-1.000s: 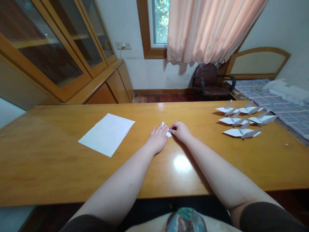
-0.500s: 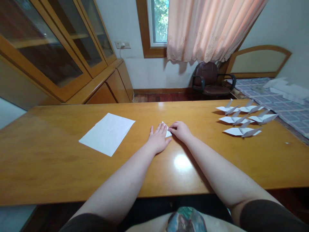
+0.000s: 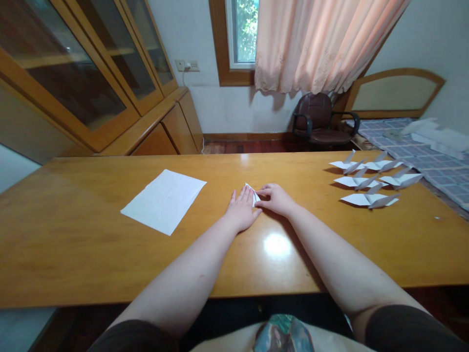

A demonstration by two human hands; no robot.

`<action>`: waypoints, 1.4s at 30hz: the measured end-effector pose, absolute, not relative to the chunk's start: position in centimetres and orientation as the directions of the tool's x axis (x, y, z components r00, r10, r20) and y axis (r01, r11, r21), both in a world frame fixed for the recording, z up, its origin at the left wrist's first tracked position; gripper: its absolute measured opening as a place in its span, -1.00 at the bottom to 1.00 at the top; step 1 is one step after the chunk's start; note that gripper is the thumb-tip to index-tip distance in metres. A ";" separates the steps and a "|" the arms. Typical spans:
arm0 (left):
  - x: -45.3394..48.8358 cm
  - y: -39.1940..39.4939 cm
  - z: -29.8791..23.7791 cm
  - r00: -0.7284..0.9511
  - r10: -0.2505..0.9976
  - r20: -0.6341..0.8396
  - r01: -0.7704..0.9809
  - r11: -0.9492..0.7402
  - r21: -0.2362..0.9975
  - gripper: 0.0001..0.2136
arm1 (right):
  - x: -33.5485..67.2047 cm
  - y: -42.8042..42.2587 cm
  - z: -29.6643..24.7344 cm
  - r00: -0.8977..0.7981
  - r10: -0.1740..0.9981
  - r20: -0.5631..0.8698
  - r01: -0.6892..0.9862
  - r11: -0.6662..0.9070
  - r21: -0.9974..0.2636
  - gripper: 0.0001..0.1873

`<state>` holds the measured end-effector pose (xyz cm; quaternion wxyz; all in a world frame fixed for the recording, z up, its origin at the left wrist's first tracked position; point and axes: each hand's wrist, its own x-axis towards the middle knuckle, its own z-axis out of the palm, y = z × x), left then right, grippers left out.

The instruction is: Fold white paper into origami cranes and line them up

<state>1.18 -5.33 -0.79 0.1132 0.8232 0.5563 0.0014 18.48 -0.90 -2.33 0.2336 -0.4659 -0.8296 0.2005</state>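
Observation:
A small white folded paper (image 3: 255,196) lies on the wooden table, partly hidden under my left hand (image 3: 240,211). That hand rests flat on it, fingers stretched forward and thumb out to the right. At the paper's right edge, my right hand (image 3: 277,199) has thumb and forefinger on either side of a corner, gripping it. Farther left is a flat square sheet of white paper (image 3: 164,201), untouched. Several folded white paper cranes (image 3: 369,199) with spread wings stand in a group at the table's right end.
The wooden table (image 3: 91,254) spans the view. Beyond its far edge are a glass-door cabinet (image 3: 128,110), a brown armchair (image 3: 318,120) and a bed (image 3: 394,139). A tiny white scrap (image 3: 437,218) lies near the table's right edge.
My right thumb and forefinger have spread a little farther apart at the paper's right edge, and the visible flap has shifted slightly. My left hand stays flat on the paper.

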 end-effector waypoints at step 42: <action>0.8 -5.0 -1.3 0.337 0.937 -0.089 0.921 -0.309 0.236 -0.45 | 18.4 -0.5 -2.3 -0.494 0.861 0.119 0.708 0.478 -0.520 -0.47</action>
